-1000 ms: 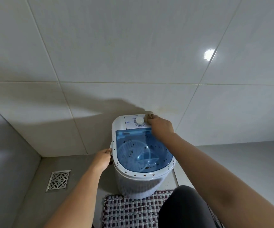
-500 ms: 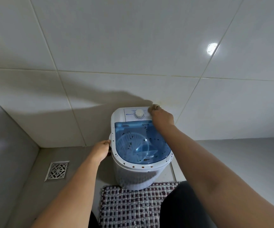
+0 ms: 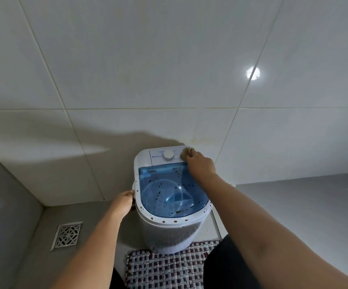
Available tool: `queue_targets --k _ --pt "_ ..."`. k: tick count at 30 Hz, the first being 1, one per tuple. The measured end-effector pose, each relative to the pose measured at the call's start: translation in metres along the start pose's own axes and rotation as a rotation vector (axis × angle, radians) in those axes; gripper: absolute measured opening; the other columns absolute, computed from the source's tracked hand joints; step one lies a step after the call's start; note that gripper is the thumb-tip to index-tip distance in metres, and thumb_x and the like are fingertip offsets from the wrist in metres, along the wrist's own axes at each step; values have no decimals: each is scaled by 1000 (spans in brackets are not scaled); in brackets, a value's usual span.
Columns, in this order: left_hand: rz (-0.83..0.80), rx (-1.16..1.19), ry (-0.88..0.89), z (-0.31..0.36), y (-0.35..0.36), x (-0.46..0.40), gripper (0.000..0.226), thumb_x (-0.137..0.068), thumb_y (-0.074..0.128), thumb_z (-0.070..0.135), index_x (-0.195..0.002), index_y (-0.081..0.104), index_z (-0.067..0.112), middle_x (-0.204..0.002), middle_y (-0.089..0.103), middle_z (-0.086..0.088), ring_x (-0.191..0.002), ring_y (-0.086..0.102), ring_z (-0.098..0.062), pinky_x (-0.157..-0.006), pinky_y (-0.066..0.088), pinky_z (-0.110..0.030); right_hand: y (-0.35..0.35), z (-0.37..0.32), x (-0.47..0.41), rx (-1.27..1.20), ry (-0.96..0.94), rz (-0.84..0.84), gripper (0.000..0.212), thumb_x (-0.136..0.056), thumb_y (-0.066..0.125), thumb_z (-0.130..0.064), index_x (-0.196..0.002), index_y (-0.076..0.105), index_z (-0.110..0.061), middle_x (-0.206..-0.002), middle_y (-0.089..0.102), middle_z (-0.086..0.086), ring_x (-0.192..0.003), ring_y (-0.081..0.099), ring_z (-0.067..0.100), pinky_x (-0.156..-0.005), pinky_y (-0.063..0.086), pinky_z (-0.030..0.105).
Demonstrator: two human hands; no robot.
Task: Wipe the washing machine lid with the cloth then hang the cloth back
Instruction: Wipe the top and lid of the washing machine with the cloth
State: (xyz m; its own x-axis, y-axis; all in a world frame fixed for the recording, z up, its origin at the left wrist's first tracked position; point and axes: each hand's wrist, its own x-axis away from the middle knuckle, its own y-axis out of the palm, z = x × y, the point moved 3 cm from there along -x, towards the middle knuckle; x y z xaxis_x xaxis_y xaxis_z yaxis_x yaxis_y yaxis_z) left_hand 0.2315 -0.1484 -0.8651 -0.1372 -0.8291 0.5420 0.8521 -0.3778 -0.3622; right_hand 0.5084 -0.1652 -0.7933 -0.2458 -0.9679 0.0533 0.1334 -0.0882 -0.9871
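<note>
The right hand (image 3: 202, 164) clenches the cloth (image 3: 186, 152) at the washing machine's (image 3: 168, 232) far right corner; the spotted blue lid (image 3: 168, 190) stretches nearward from it. The left hand (image 3: 124, 202) grips the left rim.

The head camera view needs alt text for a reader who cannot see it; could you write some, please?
A person's right hand presses a small cloth beside the dial of a mini washing machine with a speckled blue lid, while the left hand steadies its side.
</note>
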Motion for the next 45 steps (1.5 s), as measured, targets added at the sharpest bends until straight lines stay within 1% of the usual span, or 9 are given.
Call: queue_targets --k 4,9,14,18,26,31,35,40,45 --pt "-10 1 -3 2 3 4 35 -108 37 28 -123 66 16 -117 70 -7 -91 65 -18 -83 46 -31 -8 -6 -27 -53 65 6 52 -96 48 -3 -146 45 -14 -143 45 12 -119 55 30 -85 51 41" --pt "-19 69 -25 -12 -1 -26 36 -107 39 27 -125 66 11 -107 74 -9 -96 72 -25 -97 54 -47 -11 -15 -40 -63 93 19 50 -94 51 -1 -144 49 -11 -144 44 14 -118 56 31 -85 50 39" --pt "-59 118 -30 -2 2 -8 32 -108 39 22 -106 70 14 -111 73 -12 -100 71 -28 -100 52 -47 9 -35 -3 -48 -7 55 64 -98 50 -9 -156 24 -10 -156 32 16 -137 40 32 -90 51 43" --pt "-59 144 -43 -3 -1 -10 34 -107 41 22 -123 67 8 -118 71 -14 -103 70 -30 -102 50 -47 10 -31 14 -33 -88 62 61 -101 49 -11 -157 25 -12 -160 26 14 -142 34 33 -93 51 46" --pt "-39 160 -39 -7 5 -10 35 -108 41 26 -123 67 8 -115 72 -11 -98 70 -24 -87 54 -36 -11 12 -39 -109 115 16 51 -90 52 3 -139 49 -13 -128 60 8 -108 65 29 -83 55 38" --pt "-34 168 -45 -2 5 -9 37 -108 39 24 -124 66 5 -117 71 -13 -96 69 -23 -66 52 -26 0 41 -53 -307 230 -55 38 -87 59 -4 -124 61 -12 -106 68 7 -89 64 26 -67 49 32" --pt "-23 129 -53 -2 6 -7 34 -109 37 25 -118 66 9 -119 69 -9 -93 66 -21 -61 42 -24 13 54 -46 -399 245 -60 42 -86 58 -10 -126 66 -21 -108 69 4 -84 60 23 -66 48 31" --pt "29 70 -27 -2 7 -2 35 -108 37 32 -126 64 20 -124 65 -4 -104 60 -22 -84 37 -36 26 58 -28 -486 290 -1 35 -89 58 -17 -121 70 -25 -105 70 3 -84 61 23 -66 48 30" --pt "37 32 -10 -3 5 -4 37 -108 36 32 -129 65 21 -132 64 -7 -117 61 -28 -93 43 -38 32 57 -5 -440 274 8 34 -94 54 -21 -121 69 -33 -99 70 0 -76 56 20 -63 46 30"
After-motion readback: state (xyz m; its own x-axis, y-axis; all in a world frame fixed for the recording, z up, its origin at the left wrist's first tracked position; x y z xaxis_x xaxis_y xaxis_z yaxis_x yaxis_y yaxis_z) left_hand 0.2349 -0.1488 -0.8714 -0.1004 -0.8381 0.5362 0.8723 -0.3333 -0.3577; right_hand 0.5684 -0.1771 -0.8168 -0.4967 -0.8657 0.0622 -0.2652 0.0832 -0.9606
